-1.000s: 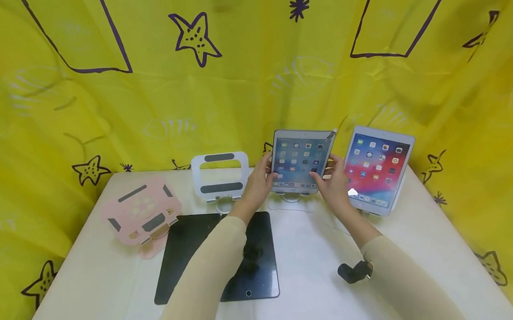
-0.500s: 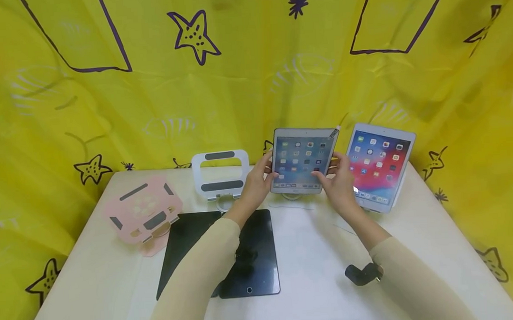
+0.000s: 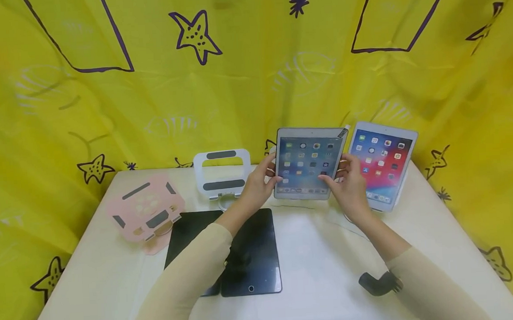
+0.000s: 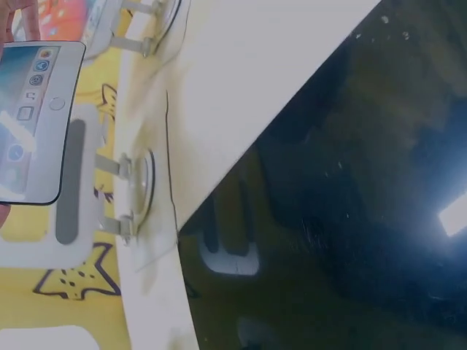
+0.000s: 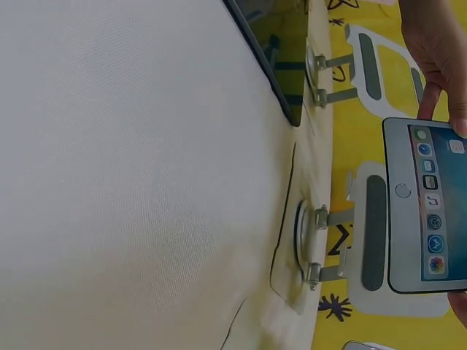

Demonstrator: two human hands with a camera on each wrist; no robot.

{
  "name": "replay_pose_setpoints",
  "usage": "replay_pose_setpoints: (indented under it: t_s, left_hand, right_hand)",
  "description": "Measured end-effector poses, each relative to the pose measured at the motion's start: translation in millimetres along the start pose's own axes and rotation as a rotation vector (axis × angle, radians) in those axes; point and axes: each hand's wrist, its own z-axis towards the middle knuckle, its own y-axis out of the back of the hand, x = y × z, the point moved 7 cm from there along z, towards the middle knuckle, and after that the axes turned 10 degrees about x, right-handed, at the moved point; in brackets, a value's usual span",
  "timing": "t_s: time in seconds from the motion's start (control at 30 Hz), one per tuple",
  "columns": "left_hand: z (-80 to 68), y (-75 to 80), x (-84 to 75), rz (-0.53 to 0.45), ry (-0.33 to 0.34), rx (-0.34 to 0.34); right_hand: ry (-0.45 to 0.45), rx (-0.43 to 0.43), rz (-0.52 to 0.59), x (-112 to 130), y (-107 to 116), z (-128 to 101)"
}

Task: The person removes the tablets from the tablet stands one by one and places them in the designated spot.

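Both hands held one lit tablet (image 3: 306,163) upright by its side edges: the left hand (image 3: 258,186) had its fingers (image 3: 269,165) curled round the left edge with the thumb on the front, and the right hand (image 3: 349,186) pinched the right edge, its fingers (image 3: 341,163) closed narrowly on the frame. The tablet was off the desk (image 3: 323,272), raised between the two sets of fingers. In the right wrist view its lower edge (image 5: 427,211) sat clear of a white stand (image 5: 365,240) just behind it, so it looked lifted rather than seated.

The step in hand was, by my judgement, the handling of this tablet at that stand, either setting it in or taking it out; the pictures alone did not settle which. The next move would call for keeping the tablet level between both hands and guiding its bottom edge squarely past the stand's lip.

Just right of the right fingers stood a second lit tablet (image 3: 383,165) on its own stand. Left of the left fingers stood an empty white stand (image 3: 222,174), and further left a pink stand (image 3: 145,211). Below the left forearm a dark tablet (image 3: 226,251) lay flat on the desk.
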Motion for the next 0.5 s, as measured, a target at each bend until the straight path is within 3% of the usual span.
replay_pose_setpoints:
  t_s: [0.3,0.5]
  left_hand:
    - [-12.0,-1.0,-21.4,-0.020,-0.070,0.030]
    - [-26.1,-2.0,-32.3,-0.049,-0.132,0.012]
  right_hand:
    - [0.030,-0.011,-0.048,16.7,16.6,-21.8]
    - [0.076,0.000,-0.077,26.8,22.9,-35.6]
